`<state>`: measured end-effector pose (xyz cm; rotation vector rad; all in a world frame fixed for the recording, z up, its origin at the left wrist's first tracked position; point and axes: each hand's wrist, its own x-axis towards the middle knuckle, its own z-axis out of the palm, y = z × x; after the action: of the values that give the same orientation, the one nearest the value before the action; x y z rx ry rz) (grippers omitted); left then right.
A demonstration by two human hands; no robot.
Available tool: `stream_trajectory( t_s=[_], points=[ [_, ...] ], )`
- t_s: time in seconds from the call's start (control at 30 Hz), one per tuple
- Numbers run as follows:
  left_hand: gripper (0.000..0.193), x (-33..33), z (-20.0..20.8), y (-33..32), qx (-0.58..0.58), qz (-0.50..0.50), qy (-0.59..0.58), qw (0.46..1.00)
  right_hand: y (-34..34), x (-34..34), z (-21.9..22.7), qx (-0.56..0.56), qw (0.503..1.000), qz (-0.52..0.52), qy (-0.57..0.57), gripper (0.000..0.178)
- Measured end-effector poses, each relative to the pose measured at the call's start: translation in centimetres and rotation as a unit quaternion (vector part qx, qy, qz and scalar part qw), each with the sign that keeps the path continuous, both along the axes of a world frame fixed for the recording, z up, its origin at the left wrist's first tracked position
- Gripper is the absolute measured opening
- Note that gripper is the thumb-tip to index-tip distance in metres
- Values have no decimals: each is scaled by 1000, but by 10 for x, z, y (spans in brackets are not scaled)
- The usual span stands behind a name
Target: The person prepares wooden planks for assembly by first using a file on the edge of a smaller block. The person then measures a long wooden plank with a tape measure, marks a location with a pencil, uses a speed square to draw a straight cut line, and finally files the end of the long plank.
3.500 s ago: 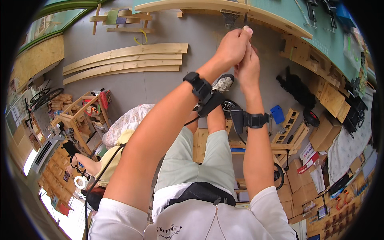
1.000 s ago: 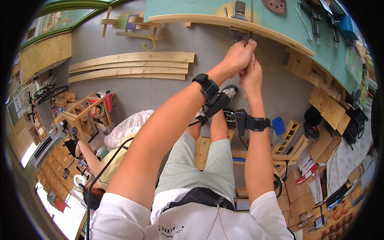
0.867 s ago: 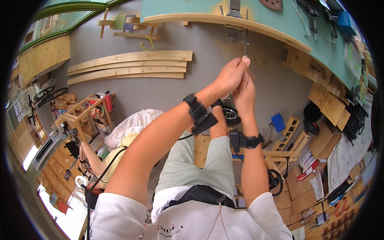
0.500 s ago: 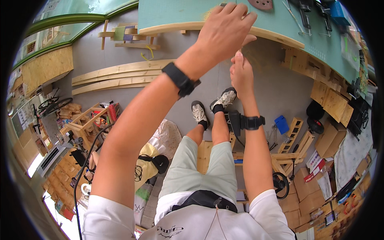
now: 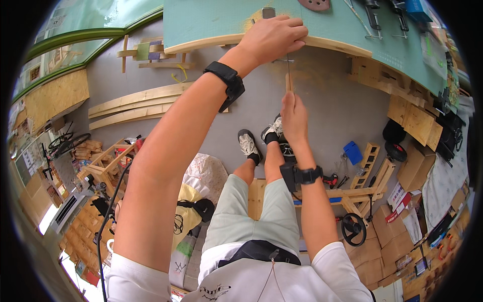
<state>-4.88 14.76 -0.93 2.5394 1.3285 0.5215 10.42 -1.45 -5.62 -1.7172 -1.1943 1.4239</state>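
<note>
My right hand (image 5: pixel 294 117) is closed round the pale wooden handle (image 5: pixel 288 83) of a handsaw. Its thin blade (image 5: pixel 290 63) shows nearly edge-on and runs up to the workbench edge, beside my left hand (image 5: pixel 277 38). That hand rests at the wooden front edge (image 5: pixel 337 45) of the bench, its fingers together and curled down; what lies under them is hidden. Just behind it, a clamp's metal head (image 5: pixel 268 12) sits on the green bench top (image 5: pixel 211 17), with yellowish sawdust around it. Below the edge, a clamp's crossbar (image 5: pixel 283 61) shows next to the blade.
Metal clamps (image 5: pixel 373 17) and a brown sanding disc (image 5: pixel 315 4) lie on the bench's right part. Long planks (image 5: pixel 136 103) lie on the grey floor to the left. At the right stand a wooden frame (image 5: pixel 359 194), a steering wheel (image 5: pixel 353 230) and cardboard boxes (image 5: pixel 416 163).
My right hand has drawn the saw toward me, away from my left hand, so handle and blade now show. My left hand stays at the bench edge, its fingers lower. The view has shifted slightly.
</note>
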Motion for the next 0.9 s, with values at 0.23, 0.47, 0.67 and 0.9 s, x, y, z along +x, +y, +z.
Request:
stream_trajectory(
  t_s=[0.23,0.47,0.67,0.9],
  points=[
    [17,-1,-5,13,47,-28,-37,998,37,-7,14,-70,997,18,-20,53],
    [14,5,-6,7,60,-17,-48,997,34,1,11,-116,993,15,8,52],
    [14,3,2,5,82,11,-105,991,-16,11,8,-41,999,-5,-6,38],
    [23,1,11,13,-66,180,-244,951,41,34,6,25,995,-63,-76,38]
  ],
)
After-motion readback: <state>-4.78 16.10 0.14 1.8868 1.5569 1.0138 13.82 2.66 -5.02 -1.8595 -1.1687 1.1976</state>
